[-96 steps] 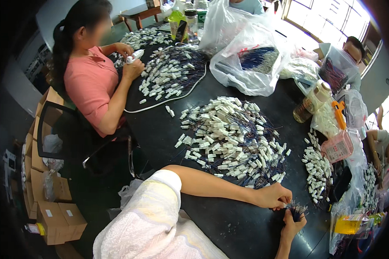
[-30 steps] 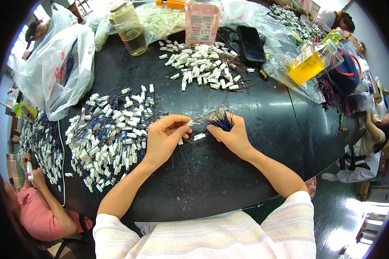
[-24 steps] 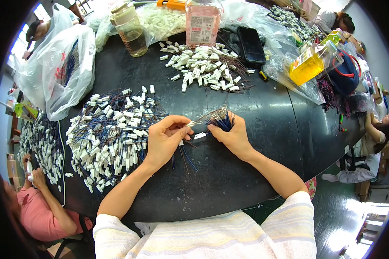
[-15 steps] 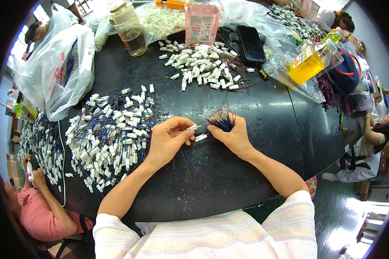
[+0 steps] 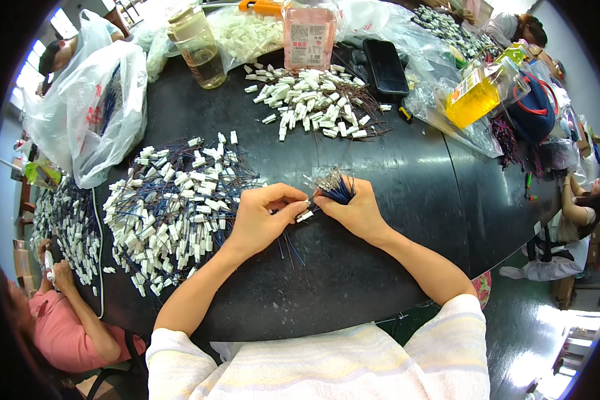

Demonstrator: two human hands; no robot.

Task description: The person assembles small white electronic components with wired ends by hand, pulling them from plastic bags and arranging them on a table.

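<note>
My left hand point(image 5: 263, 217) now pinches a single blue wire and has drawn slightly away from my right hand point(image 5: 355, 208), which grips the bundle of blue wires point(image 5: 333, 185); a small white connector point(image 5: 305, 216) sits between them, near the table's middle. So one piece looks separated from the bundle. The heap of finished white-tipped wires point(image 5: 173, 203) lies just left; the bare black tabletop point(image 5: 413, 173) opens right.

Dark glossy round table point(image 5: 407, 173) fills the view. Bright window point(image 5: 43, 47) at ten o'clock. Smooth grey-green floor point(image 5: 540, 333) at four o'clock, reflecting daylight.
</note>
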